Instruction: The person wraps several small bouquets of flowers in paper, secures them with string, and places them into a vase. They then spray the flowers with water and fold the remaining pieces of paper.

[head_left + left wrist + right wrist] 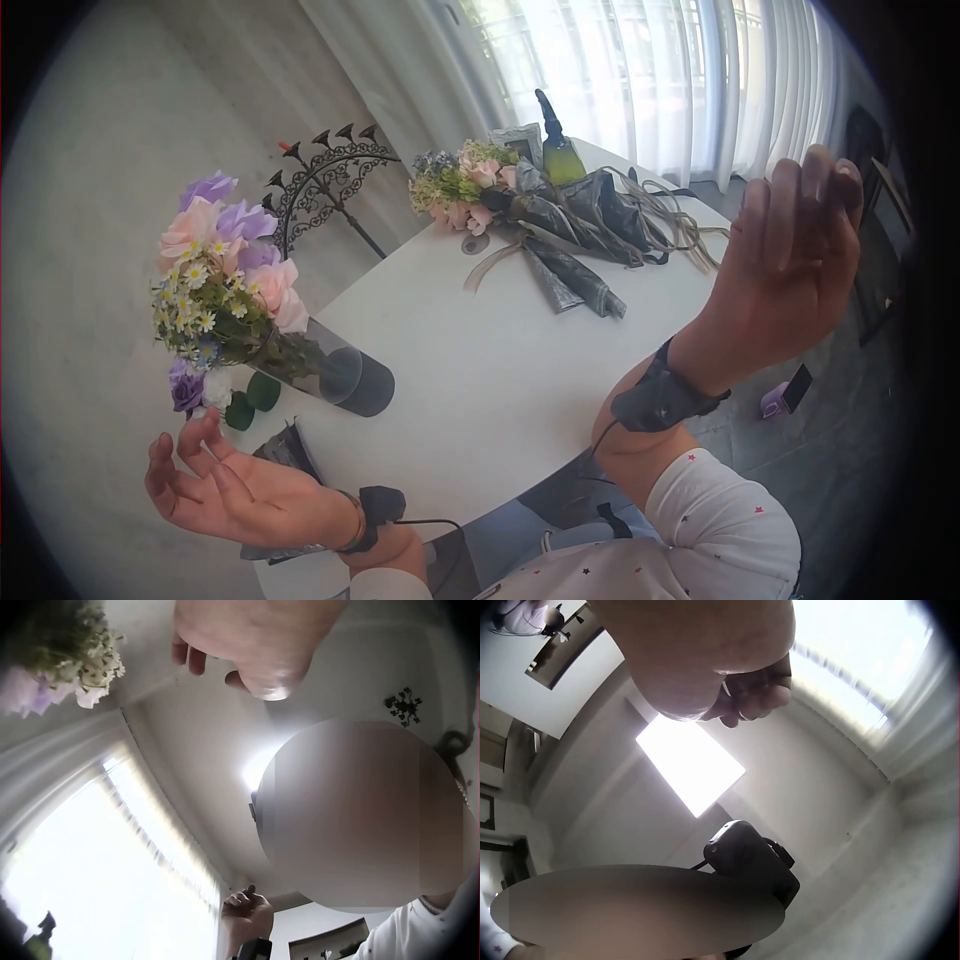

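Both hands are raised and hold nothing. In the head view the left hand (250,495) is palm up at the lower left, its fingers loosely bent, below a clear vase (345,375) of pink and purple flowers (225,250). The right hand (780,260) is lifted at the right, past the table's edge, fingers loosely bent. Across the table's far part lies a bouquet (480,185) in dark grey wrapping (600,215) with loose ribbons. The left wrist view shows the left hand (255,637) from below; the right wrist view shows the right hand (712,660).
A white table (480,370) spans the middle. At its far side stand a green spray bottle (560,155) and a grey frame (520,140). A dark metal stand (325,180) is behind the vase. A purple item (775,400) is on the floor at the right.
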{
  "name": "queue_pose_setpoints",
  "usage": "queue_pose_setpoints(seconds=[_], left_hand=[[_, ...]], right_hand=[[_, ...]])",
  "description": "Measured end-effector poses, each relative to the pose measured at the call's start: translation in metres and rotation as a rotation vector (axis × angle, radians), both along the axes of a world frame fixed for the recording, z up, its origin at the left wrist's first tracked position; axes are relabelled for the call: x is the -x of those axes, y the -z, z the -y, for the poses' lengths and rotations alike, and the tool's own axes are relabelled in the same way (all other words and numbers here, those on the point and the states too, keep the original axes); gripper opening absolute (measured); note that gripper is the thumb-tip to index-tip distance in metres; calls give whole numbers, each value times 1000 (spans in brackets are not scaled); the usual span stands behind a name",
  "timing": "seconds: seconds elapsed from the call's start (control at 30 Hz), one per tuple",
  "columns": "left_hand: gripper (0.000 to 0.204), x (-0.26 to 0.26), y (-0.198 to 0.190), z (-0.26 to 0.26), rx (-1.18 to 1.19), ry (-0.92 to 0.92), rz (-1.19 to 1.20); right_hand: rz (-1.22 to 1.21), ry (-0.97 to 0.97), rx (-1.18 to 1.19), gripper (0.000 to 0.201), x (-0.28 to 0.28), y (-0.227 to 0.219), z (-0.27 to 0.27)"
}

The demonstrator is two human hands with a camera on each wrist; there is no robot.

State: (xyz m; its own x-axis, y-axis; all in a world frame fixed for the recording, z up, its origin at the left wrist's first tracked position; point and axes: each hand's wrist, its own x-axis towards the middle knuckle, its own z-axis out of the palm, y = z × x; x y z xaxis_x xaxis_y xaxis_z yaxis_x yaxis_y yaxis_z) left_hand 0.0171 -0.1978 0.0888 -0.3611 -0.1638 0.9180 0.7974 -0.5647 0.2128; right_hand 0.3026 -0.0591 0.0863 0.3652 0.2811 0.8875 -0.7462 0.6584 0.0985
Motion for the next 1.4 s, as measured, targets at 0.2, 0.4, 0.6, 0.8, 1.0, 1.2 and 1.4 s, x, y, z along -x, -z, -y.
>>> queue_pose_setpoints(seconds=[0.2,0.4,0.6,0.8,1.0,1.2,1.4], left_hand=[[44,-10,4,-7,83,40,44],[47,-23,10,-6,103,74,54],[45,-41,10,-11,125,153,46],[40,-54,-3,-21,109,268,42],[34,-31,5,-23,330,339,3],[31,-17,-3,-18,489,454,16],[24,-12,-2,-30,467,479,39]], right_hand=[[103,-54,-2,19,12,-5,4],[154,-68,-64,20,19,-3,-6],[243,-30,-83,27,40,-9,-22],[195,111,439,14,81,-11,-60],[1092,919,517,22,103,81,-201],[1835,1211,319,39,100,165,-233],[1591,1165,507,35,106,150,-233]])
